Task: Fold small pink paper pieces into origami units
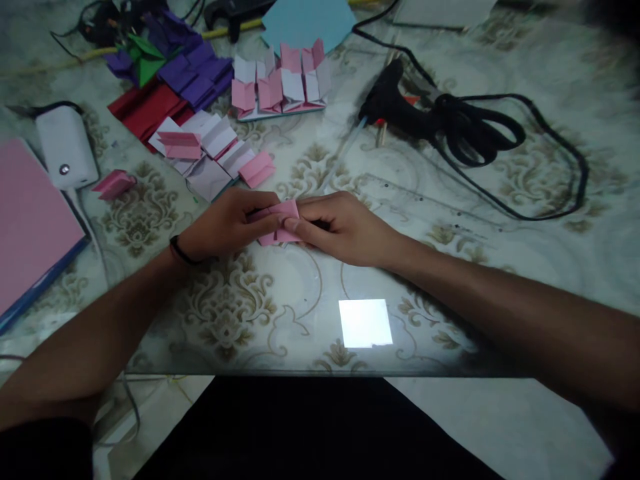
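Between my two hands is a small folded piece of pink paper [287, 212], held just above the patterned table. My left hand [227, 223], with a dark band at its wrist, grips its left side, the thumb lying across the front. My right hand [345, 227] pinches its right side, thumb pressed near the left thumb. The fingers behind the paper are mostly hidden. Just beyond my left hand lies a cluster of folded white and pink paper pieces [213, 143]. A single folded pink piece [116, 185] rests to the left.
A black glue gun [395, 100] with a coiled cord lies at the right, near a clear ruler [425, 197]. Farther back are more pink and white folded pieces [293, 83], purple pieces [197, 73] and blue paper [310, 23]. A white device [67, 147] sits beside pink sheets [33, 220].
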Demonstrator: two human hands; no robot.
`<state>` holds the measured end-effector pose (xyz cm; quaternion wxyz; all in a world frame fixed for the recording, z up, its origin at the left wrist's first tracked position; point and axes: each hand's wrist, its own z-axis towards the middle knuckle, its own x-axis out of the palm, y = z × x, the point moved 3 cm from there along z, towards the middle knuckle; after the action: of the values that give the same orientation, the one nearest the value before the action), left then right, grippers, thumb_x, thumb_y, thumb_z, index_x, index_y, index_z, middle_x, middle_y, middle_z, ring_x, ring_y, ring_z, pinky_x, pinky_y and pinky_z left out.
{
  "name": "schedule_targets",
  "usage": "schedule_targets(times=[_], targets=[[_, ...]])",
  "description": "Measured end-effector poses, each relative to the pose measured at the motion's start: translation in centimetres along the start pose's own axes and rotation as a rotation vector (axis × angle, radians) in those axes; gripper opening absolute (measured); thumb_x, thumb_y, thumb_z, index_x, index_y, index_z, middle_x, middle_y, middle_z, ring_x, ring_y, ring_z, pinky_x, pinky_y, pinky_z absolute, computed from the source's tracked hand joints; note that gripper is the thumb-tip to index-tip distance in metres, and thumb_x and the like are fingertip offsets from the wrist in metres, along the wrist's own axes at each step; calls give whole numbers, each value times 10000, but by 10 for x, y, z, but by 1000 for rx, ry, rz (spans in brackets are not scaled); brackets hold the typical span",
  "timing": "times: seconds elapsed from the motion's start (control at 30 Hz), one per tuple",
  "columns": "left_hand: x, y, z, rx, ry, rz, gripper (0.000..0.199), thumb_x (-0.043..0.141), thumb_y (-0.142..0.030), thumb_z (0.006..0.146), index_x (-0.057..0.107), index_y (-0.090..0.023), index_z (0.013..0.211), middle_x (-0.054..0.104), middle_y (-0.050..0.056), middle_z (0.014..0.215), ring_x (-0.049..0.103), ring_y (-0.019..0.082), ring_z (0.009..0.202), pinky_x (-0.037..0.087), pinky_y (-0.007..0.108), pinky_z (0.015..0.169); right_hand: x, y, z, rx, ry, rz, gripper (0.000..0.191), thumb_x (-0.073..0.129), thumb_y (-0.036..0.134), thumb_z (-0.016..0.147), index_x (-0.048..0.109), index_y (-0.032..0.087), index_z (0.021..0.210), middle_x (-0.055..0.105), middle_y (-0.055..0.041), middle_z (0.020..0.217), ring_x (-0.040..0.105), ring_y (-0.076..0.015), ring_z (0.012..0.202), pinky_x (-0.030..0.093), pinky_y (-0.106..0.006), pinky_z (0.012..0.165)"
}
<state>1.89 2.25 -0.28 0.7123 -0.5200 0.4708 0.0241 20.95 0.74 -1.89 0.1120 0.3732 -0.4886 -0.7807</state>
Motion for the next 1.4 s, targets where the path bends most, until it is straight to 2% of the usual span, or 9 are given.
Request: schedule_targets(times=[0.33, 0.73, 0.9, 1.4], targets=[[0, -1, -1, -30, 16, 4, 341, 584, -413, 971, 660, -146, 774, 497, -40, 598, 431, 94, 587, 297, 264, 567, 1, 0, 0, 22, 1, -1, 577, 492, 598, 1079, 530, 165, 699, 522, 10, 705, 450, -98, 656, 349, -257, 629], [-1, -1, 0, 0, 1, 1, 350, 597, -403, 961, 634, -147, 725, 435, -51, 564, 387, 88, 564, 280, 261, 557, 1, 0, 0, 2, -2, 5, 572, 495, 598, 1078, 530, 169, 702, 486, 24, 682, 427, -96, 639, 348, -248, 622], [0, 0, 0, -1, 5, -2, 333, 600, -399, 966, 646, -149, 751, 487, -45, 581, 418, 91, 567, 285, 260, 553, 1, 0, 0, 1, -4, 14, 565, 502, 591, 1078, 536, 166, 707, 485, 26, 684, 425, -94, 639, 350, -240, 623], [0, 0, 0, 11, -9, -22, 350, 616, -388, 960, 606, -156, 698, 443, -49, 570, 386, 88, 566, 282, 263, 553, 0, 1, 0, -10, -12, 12, 560, 512, 574, 1080, 531, 165, 698, 483, 28, 670, 428, -88, 626, 348, -238, 614]])
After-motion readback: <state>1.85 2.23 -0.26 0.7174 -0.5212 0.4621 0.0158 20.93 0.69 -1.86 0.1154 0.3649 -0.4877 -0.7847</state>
